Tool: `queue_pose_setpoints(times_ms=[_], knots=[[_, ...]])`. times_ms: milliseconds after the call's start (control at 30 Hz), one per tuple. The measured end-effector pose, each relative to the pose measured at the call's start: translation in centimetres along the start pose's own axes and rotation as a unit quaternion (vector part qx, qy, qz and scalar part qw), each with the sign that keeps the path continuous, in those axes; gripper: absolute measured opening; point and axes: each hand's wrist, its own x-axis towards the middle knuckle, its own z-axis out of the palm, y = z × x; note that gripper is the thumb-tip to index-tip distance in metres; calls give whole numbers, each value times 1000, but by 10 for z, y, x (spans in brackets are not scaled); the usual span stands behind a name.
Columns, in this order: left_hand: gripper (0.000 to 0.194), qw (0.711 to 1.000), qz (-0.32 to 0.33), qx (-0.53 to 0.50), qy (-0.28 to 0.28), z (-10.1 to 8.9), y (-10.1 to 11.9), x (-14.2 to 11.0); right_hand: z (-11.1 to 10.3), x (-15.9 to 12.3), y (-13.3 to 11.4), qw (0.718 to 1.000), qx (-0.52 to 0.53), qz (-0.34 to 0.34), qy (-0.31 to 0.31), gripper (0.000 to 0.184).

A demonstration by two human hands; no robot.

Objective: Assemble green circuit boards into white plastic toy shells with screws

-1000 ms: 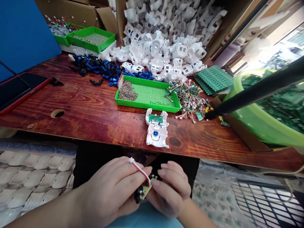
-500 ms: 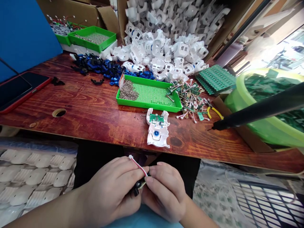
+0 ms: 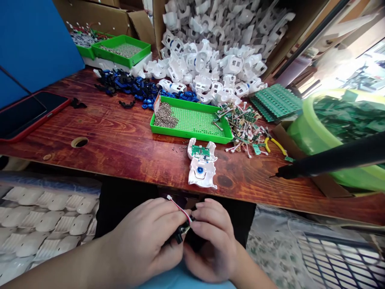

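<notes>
the small circuit board (image 3: 187, 227), with a black plastic part (image 3: 179, 237) against it, sits between the two hands, just beyond the near edge of the wooden table (image 3: 126, 156). taking the board as the clock's centre, the left hand (image 3: 150, 233) lies at nine o'clock, fingers closed over the top and thumb below, gripping board and black part together. the right hand (image 3: 212, 237) is at three o'clock, half curled, its thumb apart from the fingers and a fingertip at the board's edge; whether it grips anything there i cannot tell. a red-and-white cable (image 3: 180, 208) runs toward eleven, over the left fingers, to a white plug (image 3: 169, 197). the piece should be very light; the board is probably stiff but easily cracked if bent, the black plastic hard and perhaps slick, the wires limp and weak at their joints. best held by the board's edges or the black part, never by the cable.
</notes>
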Motion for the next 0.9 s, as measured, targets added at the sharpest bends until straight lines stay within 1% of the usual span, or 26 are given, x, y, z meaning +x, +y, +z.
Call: queue_pose_setpoints(times_ms=[67, 133, 200, 267, 367, 500, 667, 767, 900], knots=[[21, 999, 4, 14, -31, 0, 0, 2, -15, 8, -1, 992, 89, 55, -66, 35], [22, 997, 13, 27, -66, -2, 2, 3, -29, 18, -2, 973, 160, 113, -126, 26], [20, 995, 22, 34, -93, -3, 5, 4, -36, 26, -3, 953, 201, 150, -172, 17], [17, 993, 27, 37, -105, -4, 7, 4, -38, 31, -2, 940, 222, 168, -198, 12], [15, 993, 32, 43, -107, -4, 9, 3, -36, 34, -1, 936, 232, 179, -198, 8], [15, 991, 38, 58, -111, -2, 8, 2, -34, 34, 1, 938, 241, 168, -186, 7], [14, 989, 51, 46, -128, -2, 7, 2, -35, 33, 3, 935, 254, 162, -187, 5], [12, 986, 56, 38, -152, 0, 6, 1, -36, 34, 4, 931, 259, 154, -207, 6], [8, 982, 65, 30, -177, 2, 7, 0, -37, 38, 4, 919, 268, 145, -252, 5]])
